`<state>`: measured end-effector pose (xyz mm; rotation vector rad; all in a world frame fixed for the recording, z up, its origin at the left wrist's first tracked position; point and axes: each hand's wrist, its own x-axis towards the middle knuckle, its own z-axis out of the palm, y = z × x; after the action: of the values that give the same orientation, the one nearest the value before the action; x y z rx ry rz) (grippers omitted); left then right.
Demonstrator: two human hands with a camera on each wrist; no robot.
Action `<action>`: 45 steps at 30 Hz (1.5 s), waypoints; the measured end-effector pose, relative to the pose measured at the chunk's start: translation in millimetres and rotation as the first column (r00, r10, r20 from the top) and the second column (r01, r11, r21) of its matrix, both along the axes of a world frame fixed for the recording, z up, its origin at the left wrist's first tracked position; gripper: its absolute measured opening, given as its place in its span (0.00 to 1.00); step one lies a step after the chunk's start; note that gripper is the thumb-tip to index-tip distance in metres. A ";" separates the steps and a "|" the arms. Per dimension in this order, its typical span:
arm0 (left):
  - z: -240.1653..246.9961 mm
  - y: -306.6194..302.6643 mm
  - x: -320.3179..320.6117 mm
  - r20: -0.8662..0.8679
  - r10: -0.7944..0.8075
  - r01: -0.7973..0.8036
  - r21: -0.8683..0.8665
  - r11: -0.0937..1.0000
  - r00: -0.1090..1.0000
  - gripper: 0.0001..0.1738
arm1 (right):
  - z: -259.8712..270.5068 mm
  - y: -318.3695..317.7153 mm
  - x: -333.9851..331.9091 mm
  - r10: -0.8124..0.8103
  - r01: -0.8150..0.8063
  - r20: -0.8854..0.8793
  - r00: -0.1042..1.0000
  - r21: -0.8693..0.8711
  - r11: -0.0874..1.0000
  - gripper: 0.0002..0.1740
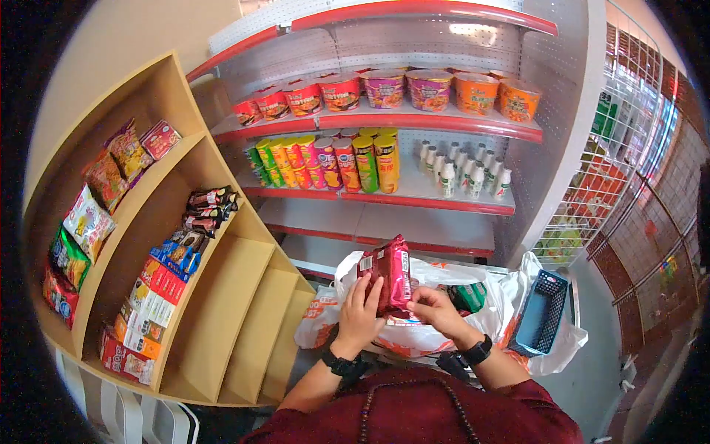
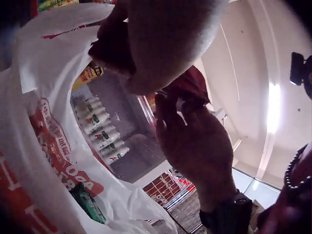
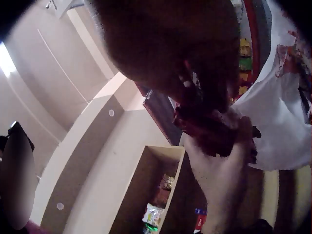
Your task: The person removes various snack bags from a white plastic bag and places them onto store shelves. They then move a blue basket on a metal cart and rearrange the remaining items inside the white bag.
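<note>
A dark red and pink snack packet (image 1: 392, 270) is held up in front of the body, over the open mouth of a white plastic bag (image 1: 495, 322). My left hand (image 1: 360, 314) grips it from the left, with fingers spread over its face. The right hand (image 1: 441, 312) pinches its lower right edge between thumb and fingers. In the right wrist view the packet (image 3: 209, 134) appears dark between both hands. A green packet (image 1: 467, 297) lies in the bag, just beyond the right hand; the bag's other contents are mostly hidden.
A blue plastic basket (image 1: 540, 314) stands right of the bag. Ahead, a red-edged shelf rack holds noodle tubs (image 1: 340, 92), chip cans (image 1: 347, 163) and small white bottles (image 1: 473, 177). A curved wooden shelf (image 1: 244, 274) with snack packs rises at the left. A wire grid (image 1: 603, 185) borders the right.
</note>
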<state>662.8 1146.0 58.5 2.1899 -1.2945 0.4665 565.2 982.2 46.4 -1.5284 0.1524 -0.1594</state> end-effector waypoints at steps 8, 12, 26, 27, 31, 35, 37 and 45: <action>-14.1 13.6 1.8 -0.268 0.051 -0.089 -0.133 0.987 0.962 0.33 | -16.9 2.1 9.4 0.073 -0.068 0.170 0.983 -0.031 0.997 0.10; -3.0 33.3 13.5 -0.580 -0.121 -0.187 -0.442 0.878 0.805 0.23 | -16.5 -17.3 -5.4 0.078 -0.086 -0.053 0.996 -0.173 0.981 0.10; -1.7 116.7 68.0 -0.779 -0.363 -0.787 -0.595 0.165 0.512 0.19 | -199.2 -92.8 -52.9 -0.251 -0.046 -0.168 0.953 -0.902 0.429 0.11; -6.4 122.8 68.6 -0.787 -0.351 -0.788 -0.588 0.180 0.507 0.19 | -151.1 -70.2 -55.7 -0.339 -0.003 -0.182 0.923 -0.885 0.466 0.11; 3.4 128.8 54.5 -0.805 -0.284 -0.770 -0.587 0.249 0.521 0.19 | -142.5 -61.1 -50.2 -0.426 0.065 -0.131 0.895 -0.908 0.414 0.12; 10.3 131.2 49.2 -0.819 -0.260 -0.771 -0.571 0.284 0.511 0.20 | -133.9 -57.5 -43.9 -0.522 -0.015 -0.310 0.795 -0.870 0.494 0.23; 9.3 131.4 49.8 -0.816 -0.251 -0.759 -0.578 0.301 0.521 0.20 | -142.3 -61.6 -42.9 -0.501 -0.090 -0.348 0.792 -0.879 0.469 0.30; 3.5 130.5 52.4 -0.701 -0.355 -0.638 -0.712 0.293 0.619 0.20 | -133.9 -59.2 -45.7 -0.479 -0.023 -0.333 0.812 -0.839 0.544 0.34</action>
<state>715.2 1276.5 61.9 1.0937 -0.0565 0.1750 519.5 923.0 -87.6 -2.4857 0.8573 -0.0005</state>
